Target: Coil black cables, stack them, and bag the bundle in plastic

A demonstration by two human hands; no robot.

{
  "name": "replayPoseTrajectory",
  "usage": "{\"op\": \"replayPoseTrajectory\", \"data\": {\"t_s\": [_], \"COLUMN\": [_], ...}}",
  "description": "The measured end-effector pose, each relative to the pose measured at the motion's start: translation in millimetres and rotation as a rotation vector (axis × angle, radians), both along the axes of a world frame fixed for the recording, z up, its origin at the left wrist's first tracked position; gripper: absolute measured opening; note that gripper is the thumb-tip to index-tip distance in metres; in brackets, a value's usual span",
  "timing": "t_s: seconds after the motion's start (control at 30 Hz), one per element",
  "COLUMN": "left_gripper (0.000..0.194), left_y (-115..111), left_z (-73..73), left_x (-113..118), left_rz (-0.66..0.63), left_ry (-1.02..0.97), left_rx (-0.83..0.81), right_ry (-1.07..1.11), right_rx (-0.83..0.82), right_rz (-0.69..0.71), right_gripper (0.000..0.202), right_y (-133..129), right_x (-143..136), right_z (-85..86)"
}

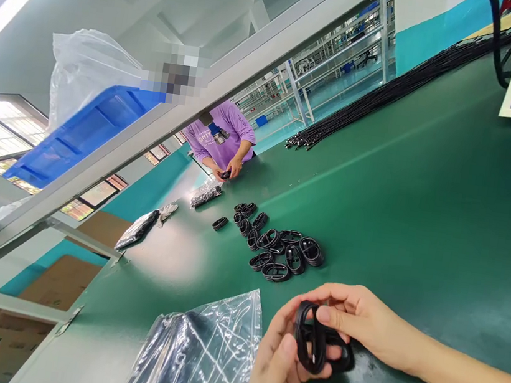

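Observation:
In the head view, my left hand (278,361) and my right hand (356,321) come together above the green table. Between them they hold a coiled black cable (319,344), its loops bundled into an oval. My left fingers curl round it from the left and below, while my right thumb presses on its top. Another black coil (347,358) shows just behind it, under my right hand; whether it is held too I cannot tell. Left of my hands lies a clear plastic bag (206,348) with dark contents. Several coiled black cables (275,272) lie in a group beyond my hands.
Across the green table (424,195), a person in a purple shirt (226,128) handles a small black item. Long black cables (365,105) run along the far edge. Filled plastic bags (137,229) lie left. A metal rail (116,142) with a blue bin (79,130) crosses above.

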State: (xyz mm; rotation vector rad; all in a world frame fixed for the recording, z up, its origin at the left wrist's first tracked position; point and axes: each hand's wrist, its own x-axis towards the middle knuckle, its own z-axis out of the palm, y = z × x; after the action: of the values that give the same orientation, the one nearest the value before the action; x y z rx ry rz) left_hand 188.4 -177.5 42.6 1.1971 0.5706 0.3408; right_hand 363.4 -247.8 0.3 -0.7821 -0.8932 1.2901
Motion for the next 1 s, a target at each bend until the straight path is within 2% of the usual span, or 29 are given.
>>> {"op": "replayPoseTrajectory", "data": {"t_s": [0.1,0.2,0.27,0.47,0.53,0.67,0.8,0.9,1.0], "left_gripper": [0.069,0.080,0.076,0.061,0.060,0.063,0.069,0.070,0.067], "left_y": [1.9,-0.3,-1.5,-1.4,-1.5,-3.2,-4.3,-2.2,-0.2], "left_z": [0.5,-2.7,-5.4,-11.8,-14.2,-16.0,-10.2,-6.1,-5.4], "left_x": [-1.0,1.7,3.4,5.5,6.0,6.6,6.1,5.7,6.3], "left_rz": [-0.052,-0.026,-0.002,0.072,0.095,0.129,0.203,0.226,0.229], "left_ry": [-0.009,-0.012,-0.012,-0.013,-0.024,-0.027,0.081,0.182,0.249], "left_rx": [-0.103,-0.075,-0.035,0.082,0.099,0.096,0.111,0.188,0.325], "right_ry": [-0.110,-0.262,-0.360,-0.530,-0.519,-0.451,-0.426,-0.333,-0.198], "right_rx": [0.025,0.058,0.082,0.084,0.125,0.144,0.152,0.118,0.079], "right_rz": [-0.057,-0.201,-0.252,-0.224,-0.196,-0.177,-0.175,-0.143,-0.050], "right_gripper": [0.032,0.023,0.018,0.014,0.002,0.013,0.017,0.017,0.017], "right_y": [-2.6,-8.1,-11.7,-14.8,-13.7,-11.0,-9.5,-10.1,-11.1], "right_x": [0.0,-1.7,-2.7,-4.3,-5.0,-5.7,-5.2,-4.1,-3.2], "right_z": [1.3,3.3,5.0,5.9,3.9,0.0,1.2,5.9,11.3]}}
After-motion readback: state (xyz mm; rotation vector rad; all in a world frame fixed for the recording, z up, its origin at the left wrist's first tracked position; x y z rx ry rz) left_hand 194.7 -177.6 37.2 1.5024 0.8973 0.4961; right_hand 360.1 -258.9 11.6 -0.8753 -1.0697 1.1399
